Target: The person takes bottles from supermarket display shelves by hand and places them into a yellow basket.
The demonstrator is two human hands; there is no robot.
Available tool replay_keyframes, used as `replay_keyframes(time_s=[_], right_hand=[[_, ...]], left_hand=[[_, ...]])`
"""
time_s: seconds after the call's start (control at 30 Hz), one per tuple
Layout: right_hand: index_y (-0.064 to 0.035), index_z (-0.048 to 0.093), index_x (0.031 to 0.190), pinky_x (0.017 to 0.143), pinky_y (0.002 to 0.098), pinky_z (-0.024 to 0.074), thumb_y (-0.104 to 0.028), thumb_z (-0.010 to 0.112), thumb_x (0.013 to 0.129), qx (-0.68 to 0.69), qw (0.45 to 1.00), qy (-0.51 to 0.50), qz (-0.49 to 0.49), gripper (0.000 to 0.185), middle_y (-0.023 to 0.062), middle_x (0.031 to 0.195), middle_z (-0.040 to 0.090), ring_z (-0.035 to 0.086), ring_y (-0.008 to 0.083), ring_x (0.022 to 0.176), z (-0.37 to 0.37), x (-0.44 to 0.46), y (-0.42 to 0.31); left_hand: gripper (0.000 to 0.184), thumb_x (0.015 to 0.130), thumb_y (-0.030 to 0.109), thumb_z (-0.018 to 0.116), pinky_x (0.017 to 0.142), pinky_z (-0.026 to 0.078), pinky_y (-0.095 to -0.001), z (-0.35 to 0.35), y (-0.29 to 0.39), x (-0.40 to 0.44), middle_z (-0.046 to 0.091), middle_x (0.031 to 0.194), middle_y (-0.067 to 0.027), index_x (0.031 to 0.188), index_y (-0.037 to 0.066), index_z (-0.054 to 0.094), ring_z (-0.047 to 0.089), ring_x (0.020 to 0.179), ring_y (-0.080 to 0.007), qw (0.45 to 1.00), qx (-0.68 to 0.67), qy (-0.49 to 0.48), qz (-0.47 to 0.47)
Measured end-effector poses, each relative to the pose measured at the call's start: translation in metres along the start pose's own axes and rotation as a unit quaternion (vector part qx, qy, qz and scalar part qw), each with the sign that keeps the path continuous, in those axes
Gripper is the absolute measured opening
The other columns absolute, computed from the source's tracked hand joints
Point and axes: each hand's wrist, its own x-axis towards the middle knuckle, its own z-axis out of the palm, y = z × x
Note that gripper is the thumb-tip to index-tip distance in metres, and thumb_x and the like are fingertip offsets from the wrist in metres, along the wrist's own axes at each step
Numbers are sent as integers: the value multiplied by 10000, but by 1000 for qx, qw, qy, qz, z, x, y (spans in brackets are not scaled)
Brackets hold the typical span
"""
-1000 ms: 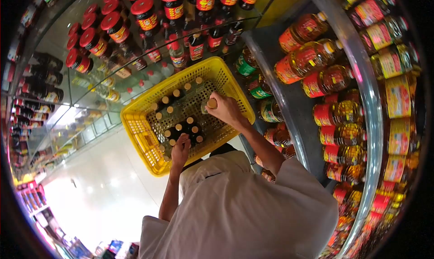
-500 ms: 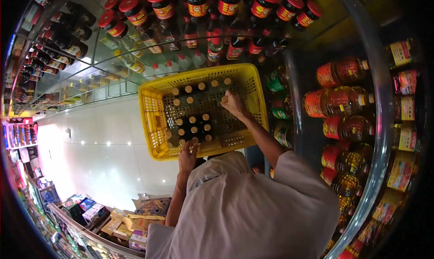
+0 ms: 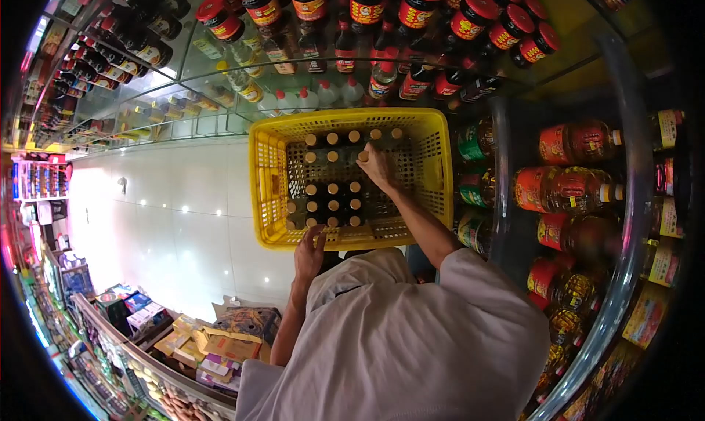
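In the head view, a yellow plastic crate (image 3: 258, 193) with slotted walls stands in front of me. Dark bottles with gold caps are grouped upright inside it, in a far cluster and a near cluster. My right hand (image 3: 377, 173) reaches into the crate, its fingers closed around the top of a gold-capped bottle (image 3: 363, 157). That bottle stands at the right end of a short row in the far cluster. At the near rim, my left hand (image 3: 309, 253) has its fingers curled over the edge, beside the near bottles (image 3: 333, 205).
Red-lidded sauce jars (image 3: 366, 4) and other bottles fill glass shelves beyond the crate. Large oil bottles (image 3: 562, 187) line the right side behind a metal rail (image 3: 620, 201). Cardboard boxes (image 3: 231, 345) lie at lower left, past pale tiled floor (image 3: 183, 237).
My right hand has brought the held bottle leftward within the crate, closer to the short row. The left hand stays at the near rim. The whole view has shifted and turned slightly.
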Motion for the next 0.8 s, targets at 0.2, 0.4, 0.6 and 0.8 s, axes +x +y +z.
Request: replay_keyframes(time_s=[0.2,0.4,0.6,0.8], right_hand=[[-29,495,918,452,360,443,-238,723,799,1,1000,-3,10,331,104,673,581,582,236,553,18,8,-4],[-28,489,930,492,359,459,-227,709,812,25,998,49,-18,319,116,726,586,596,231,608,26,7,-6],[-13,487,1074,553,389,488,-193,693,825,40,998,-27,38,369,149,836,593,609,301,697,27,9,-11],[-59,487,978,573,384,497,-206,719,801,67,996,38,45,327,116,778,591,614,259,689,41,11,-8]], left_hand=[[258,921,213,516,798,475,-365,-3,-6,-4,651,1025,-141,1103,50,600,617,971,-303,1000,-12,2,-20],[265,920,216,519,806,473,-364,-4,-13,-4,651,1027,-146,1105,44,599,621,974,-294,1000,-22,0,-14],[273,924,218,517,806,474,-356,-6,-16,-5,653,1041,-138,1117,44,599,625,975,-279,999,-19,1,-35],[278,923,237,520,817,470,-354,-7,-15,-4,655,1039,-133,1114,53,603,622,980,-282,999,-25,2,-32]])
